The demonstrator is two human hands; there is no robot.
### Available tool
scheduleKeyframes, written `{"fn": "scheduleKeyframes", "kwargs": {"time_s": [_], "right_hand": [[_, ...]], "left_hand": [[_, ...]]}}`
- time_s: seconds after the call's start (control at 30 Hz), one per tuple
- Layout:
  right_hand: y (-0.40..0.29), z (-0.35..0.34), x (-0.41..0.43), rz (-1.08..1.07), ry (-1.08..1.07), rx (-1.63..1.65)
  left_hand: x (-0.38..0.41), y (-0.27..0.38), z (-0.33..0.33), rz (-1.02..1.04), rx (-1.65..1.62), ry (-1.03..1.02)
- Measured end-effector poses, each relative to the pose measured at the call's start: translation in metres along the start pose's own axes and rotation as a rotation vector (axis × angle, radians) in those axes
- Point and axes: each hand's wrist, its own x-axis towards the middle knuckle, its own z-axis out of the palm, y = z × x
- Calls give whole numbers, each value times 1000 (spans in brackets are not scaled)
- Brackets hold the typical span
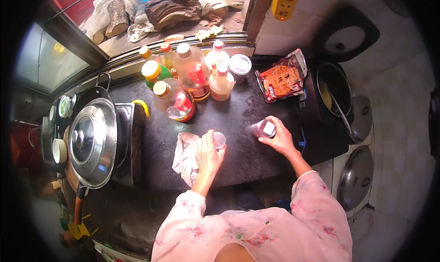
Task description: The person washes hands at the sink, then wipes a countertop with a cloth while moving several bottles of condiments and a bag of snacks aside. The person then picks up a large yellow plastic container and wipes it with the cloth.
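My left hand [209,152] grips a small translucent round lid or cup [219,140] above the dark countertop [237,159]. Under and beside that hand lies a crumpled pale cloth [185,155]. Farther right, my right hand [281,137] is closed around a small clear jar [258,128] that has dark contents and a white label. The jar is tilted or seen partly from one end; whether it touches the counter I cannot tell.
Several bottles stand at the back, among them a clear oil bottle [174,102]. Beside them are a lidded tub [240,65] and a red food packet [283,75]. A covered wok [92,141] sits left; an open cooker [333,90] holding a ladle stands right.
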Motion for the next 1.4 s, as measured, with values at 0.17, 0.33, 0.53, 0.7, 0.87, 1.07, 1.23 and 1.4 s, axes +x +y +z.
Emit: {"fn": "scheduleKeyframes", "kwargs": {"time_s": [0.17, 0.33, 0.53, 0.7, 0.87, 1.07, 1.23, 1.4], "right_hand": [[-51, 71, 57, -233, -9, 82], [-104, 111, 106, -283, -49, 162], [-95, 120, 91, -170, 19, 355], [-24, 102, 77, 39, 32, 351], [51, 51, 81, 516, 356, 711], [59, -9, 117, 487, 397, 1070], [67, -7, 126, 410, 485, 937], [57, -20, 49, 349, 467, 572]], "left_hand": [[9, -4, -3, -166, -37, 66], [27, -7, 1, -291, -100, 124], [51, 1, 17, -437, -204, 315], [58, -10, 55, -421, -246, 519], [24, -12, 15, -414, -286, 271], [-66, -67, 0, -311, 195, -115], [-98, -57, 55, 44, 229, -170], [-70, 6, 84, 207, 98, -272]]}}
